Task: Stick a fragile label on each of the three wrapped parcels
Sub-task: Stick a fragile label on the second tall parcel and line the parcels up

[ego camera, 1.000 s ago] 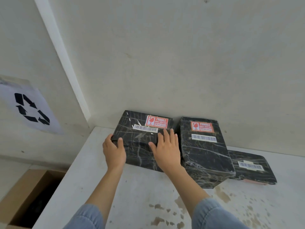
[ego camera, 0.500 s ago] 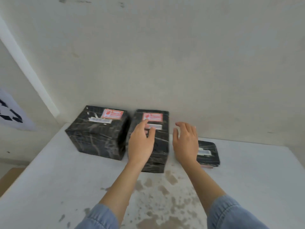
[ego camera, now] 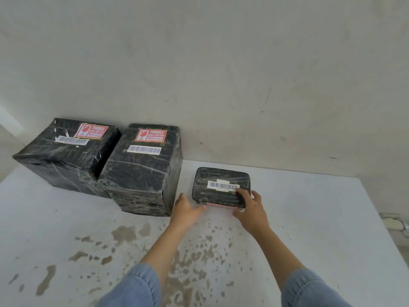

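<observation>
Three black film-wrapped parcels stand on the white table [ego camera: 309,218]. The left parcel [ego camera: 64,158] and the middle parcel [ego camera: 143,173] each carry a red fragile label on top, the left label [ego camera: 91,131] and the middle label [ego camera: 151,135], above a barcode sticker. The small flat parcel [ego camera: 221,187] shows only a barcode; a red-pink edge [ego camera: 215,204] peeks out beneath its near side. My right hand [ego camera: 250,209] grips its near right corner, thumb on top. My left hand [ego camera: 186,209] is open, fingertips at its near left corner.
A plain wall rises directly behind the parcels. Brown stains [ego camera: 124,233] spot the table in front of me. The table's right edge [ego camera: 385,220] drops away, with something pale [ego camera: 394,220] on the floor beyond it.
Both hands left the left parcel, passed over the middle one and now reach the small flat parcel. My view swung to the right with them.
</observation>
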Available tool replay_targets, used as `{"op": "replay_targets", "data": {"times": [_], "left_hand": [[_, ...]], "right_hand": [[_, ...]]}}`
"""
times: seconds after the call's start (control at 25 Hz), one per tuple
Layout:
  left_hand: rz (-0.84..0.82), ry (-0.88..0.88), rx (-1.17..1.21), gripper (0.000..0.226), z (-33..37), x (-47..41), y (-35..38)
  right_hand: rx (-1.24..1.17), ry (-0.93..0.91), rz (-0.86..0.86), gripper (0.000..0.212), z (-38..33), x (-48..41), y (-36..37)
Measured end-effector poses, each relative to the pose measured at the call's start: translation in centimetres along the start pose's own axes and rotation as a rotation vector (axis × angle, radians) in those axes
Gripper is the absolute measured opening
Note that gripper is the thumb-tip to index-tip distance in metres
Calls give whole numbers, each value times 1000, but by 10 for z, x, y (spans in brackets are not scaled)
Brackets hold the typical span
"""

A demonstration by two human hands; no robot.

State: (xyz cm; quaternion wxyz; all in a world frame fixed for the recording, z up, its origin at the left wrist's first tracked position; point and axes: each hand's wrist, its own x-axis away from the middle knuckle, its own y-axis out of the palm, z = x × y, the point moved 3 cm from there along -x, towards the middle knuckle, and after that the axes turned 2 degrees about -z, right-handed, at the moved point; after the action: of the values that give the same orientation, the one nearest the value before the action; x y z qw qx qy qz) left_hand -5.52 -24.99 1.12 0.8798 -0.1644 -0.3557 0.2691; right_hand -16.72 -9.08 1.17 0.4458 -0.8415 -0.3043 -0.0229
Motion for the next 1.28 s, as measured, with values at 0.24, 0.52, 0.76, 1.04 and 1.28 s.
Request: {"op": "replay_targets", "data": {"times": [0.24,0.52,0.76,1.04,1.28], "left_hand": [[167,88,352,62,14,-8,2],[339,244,406,66,54,-26,-6],[375,235,434,67,62,-55,-4],[406,210,514,68,56,-67,3],[411,230,605,65,59,-74,5]], "right_hand": [[-315,-125,62,47,-15,-21,-9],[-515,-27,229,51,-34,-57,-24],[-565,14,249,48,-39,-79,-22],[-531,-6,268,59,-38,-85,-9],[-591,-18,276,59,-46,-91,-11]]}}
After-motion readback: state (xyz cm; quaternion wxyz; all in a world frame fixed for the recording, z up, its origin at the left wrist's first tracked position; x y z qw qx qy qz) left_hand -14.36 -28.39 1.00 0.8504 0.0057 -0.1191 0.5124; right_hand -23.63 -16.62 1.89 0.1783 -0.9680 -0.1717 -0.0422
